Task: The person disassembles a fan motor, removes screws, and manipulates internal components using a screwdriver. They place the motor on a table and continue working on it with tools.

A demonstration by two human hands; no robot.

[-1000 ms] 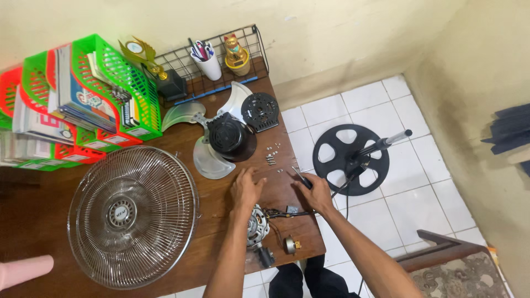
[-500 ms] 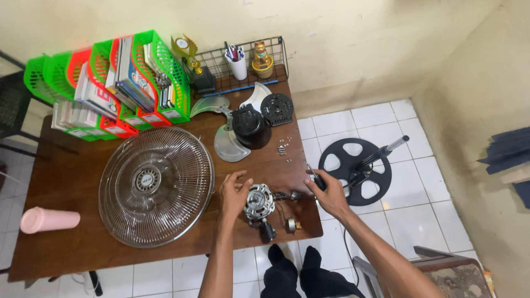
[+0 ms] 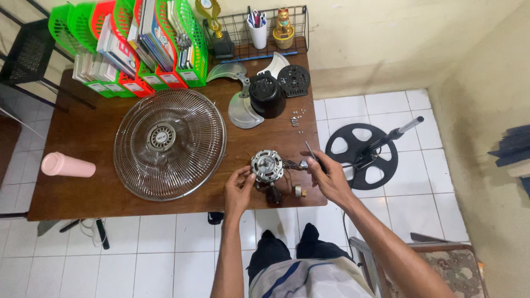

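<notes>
A round metal fan motor (image 3: 267, 166) with trailing wires lies near the front edge of the brown wooden table (image 3: 88, 144). My left hand (image 3: 238, 189) grips its left side. My right hand (image 3: 326, 174) is closed around a thin screwdriver (image 3: 311, 152) just right of the motor, its shaft pointing up and away. A small brass-tipped part (image 3: 299, 191) lies beside the motor.
A wire fan guard (image 3: 169, 143) lies at table centre, a black motor cover (image 3: 267, 95), fan blades (image 3: 244, 113) and loose screws (image 3: 297, 117) behind. Green and red file trays (image 3: 132, 44), a wire rack (image 3: 259, 33) and a pink bottle (image 3: 68, 165) stand around. A black fan stand (image 3: 361, 154) rests on the tiled floor.
The view has shifted so the table sits higher in frame. Both hands stay at the motor; the right hand has drawn slightly away to the right with the screwdriver.
</notes>
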